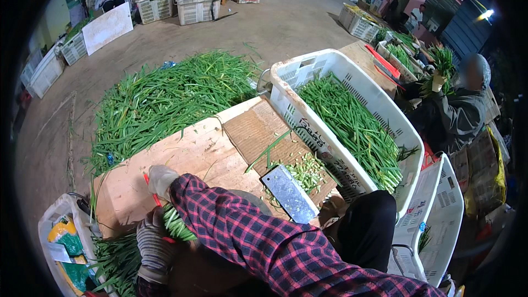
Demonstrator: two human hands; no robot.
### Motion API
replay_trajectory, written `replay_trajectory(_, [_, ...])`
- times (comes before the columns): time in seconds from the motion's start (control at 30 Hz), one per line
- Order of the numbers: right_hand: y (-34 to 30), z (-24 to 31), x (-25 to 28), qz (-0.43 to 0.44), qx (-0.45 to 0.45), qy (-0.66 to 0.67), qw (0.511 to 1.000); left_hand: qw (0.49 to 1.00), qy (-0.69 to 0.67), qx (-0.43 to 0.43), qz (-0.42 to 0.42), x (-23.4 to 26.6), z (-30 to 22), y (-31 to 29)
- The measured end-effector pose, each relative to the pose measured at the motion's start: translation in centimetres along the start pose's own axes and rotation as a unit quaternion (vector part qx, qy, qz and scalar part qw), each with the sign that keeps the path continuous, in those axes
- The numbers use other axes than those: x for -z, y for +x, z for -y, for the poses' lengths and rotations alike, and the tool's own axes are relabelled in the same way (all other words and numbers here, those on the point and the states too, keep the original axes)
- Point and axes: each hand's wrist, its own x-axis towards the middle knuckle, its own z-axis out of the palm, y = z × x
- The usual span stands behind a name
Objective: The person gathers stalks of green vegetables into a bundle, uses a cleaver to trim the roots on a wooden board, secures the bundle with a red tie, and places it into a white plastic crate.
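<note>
My left hand [153, 245], in a grey striped knit glove, is closed around a bunch of chives [177, 223] at the board's near left edge. The pale cut ends point to the right; dark green leaves [116, 258] hang to the left. Just above it, my right hand [163, 180], in a whitish glove, is closed on a red strip [153, 191] running down to the bunch. My plaid right sleeve crosses over part of the bunch. A broad cleaver blade [290, 193] lies on the wooden board [181, 159], beside chopped stalk ends [308, 171].
Loose chives [170, 104] are heaped beyond the board. A large white crate [341, 162] of chives stands at the right, and a bin [49, 217] with yellow-green packets at the left. A person [462, 104] sits at far right holding a bunch. Stacked crates [198, 5] stand at the back.
</note>
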Motion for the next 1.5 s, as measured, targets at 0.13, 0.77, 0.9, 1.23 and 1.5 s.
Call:
replay_trajectory(0.13, [1.5, -2.0, -1.5, 0.104, 0.160, -0.154, 0.969, 1.000, -0.006, -0.007, -0.008, -0.5, -0.4, 0.4])
replay_trajectory(0.77, [-16.5, 3.9, 3.0, -0.214, 0.329, -0.278, 0.877, 0.994, -0.075, 0.084, 0.012, -0.6, 0.4, -1.0])
replay_trajectory(0.9, [-21.3, 2.2, 2.9, -0.222, 0.385, -0.173, 0.879, 0.993, 0.042, 0.055, 0.096, 0.4, -1.7, -2.2])
replay_trajectory(1.23, [-26.2, 5.1, 3.7, -0.296, 0.238, 0.237, 0.894, 0.979, -0.045, 0.107, 0.170, 2.6, -3.3, -1.0])
replay_trajectory(1.5, [-21.9, -2.0, -0.7, -0.165, 0.037, 0.563, 0.809, 0.991, -0.087, 0.072, 0.078, 0.4, -1.6, -1.7])
